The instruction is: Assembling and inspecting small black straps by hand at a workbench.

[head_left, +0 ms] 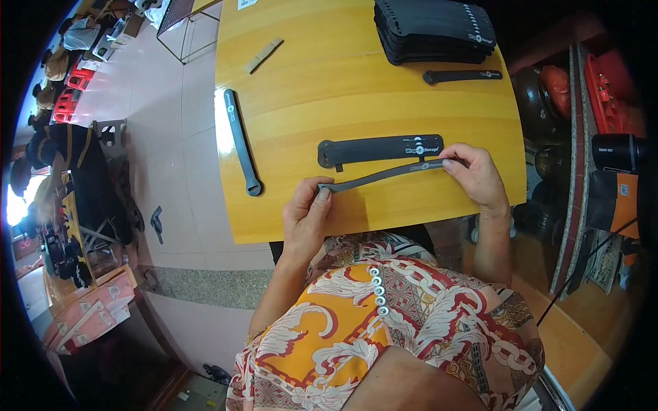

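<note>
Between my hands, a dark grey strap (384, 175) is stretched above the near part of the yellow table. My left hand (306, 214) pinches its left end between thumb and fingers. At the other end, my right hand (478, 177) grips the strap with the thumb on top. Just beyond it lies a black flat card (370, 151) with white printing and a rounded left end with a hole. Another dark strap (241, 140) rests at the table's left side, its holed end toward me. A third strap (462, 77) lies at the far right.
A thick stack of black cards (435, 33) sits at the far right of the yellow table (308, 96). A small tan strip (264, 55) lies at the far left. Beside the table on the right are dark jars (538, 103) and a red tray (610, 92).
</note>
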A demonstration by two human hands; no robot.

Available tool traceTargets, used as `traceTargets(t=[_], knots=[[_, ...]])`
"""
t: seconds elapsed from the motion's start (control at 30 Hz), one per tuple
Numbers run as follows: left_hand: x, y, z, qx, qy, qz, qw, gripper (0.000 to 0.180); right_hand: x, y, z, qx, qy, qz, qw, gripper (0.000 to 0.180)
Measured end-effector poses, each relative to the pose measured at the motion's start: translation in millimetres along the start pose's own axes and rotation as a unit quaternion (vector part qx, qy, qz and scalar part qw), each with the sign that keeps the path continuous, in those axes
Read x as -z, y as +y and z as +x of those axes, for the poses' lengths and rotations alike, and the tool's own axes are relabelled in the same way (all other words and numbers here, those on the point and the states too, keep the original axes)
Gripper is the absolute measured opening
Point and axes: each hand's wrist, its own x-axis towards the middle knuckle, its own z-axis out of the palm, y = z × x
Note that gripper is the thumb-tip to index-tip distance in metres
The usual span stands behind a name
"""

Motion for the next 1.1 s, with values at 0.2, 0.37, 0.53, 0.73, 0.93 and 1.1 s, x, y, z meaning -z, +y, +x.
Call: traceTargets(t=[0.2,0.37,0.53,0.73,0.93,1.1], knots=[[5.7,-6.1,5.9,0.066,-0.018,-0.045,0.997,0.011,3.6,2.4,-2.6,-0.023,0.011,-0.021,0.999,0.008],[-7.2,2.4,8.1,-0.003,0.089,-0.056,0.994,0.013,1.5,4.2,0.1,-0.040,0.013,0.008,0.999,0.010],[-3.8,4.7,15.6,0.002,0.058,-0.058,0.997,0.012,0.4,7.7,6.2,-0.058,0.044,0.021,0.997,0.012],[0.4,0.4,28.0,-0.006,0.090,0.079,0.993,0.009,-0.7,9.8,8.3,-0.055,0.064,-0.014,0.996,0.011],[1.0,-9.0,40.8,-0.034,0.112,0.207,0.971,0.009,-3.3,12.2,14.6,-0.059,0.067,-0.043,0.995,0.010],[-1.6,-3.0,42.9,-0.039,0.117,0.260,0.958,0.010,-3.4,10.9,17.4,-0.079,0.066,-0.050,0.993,0.006]])
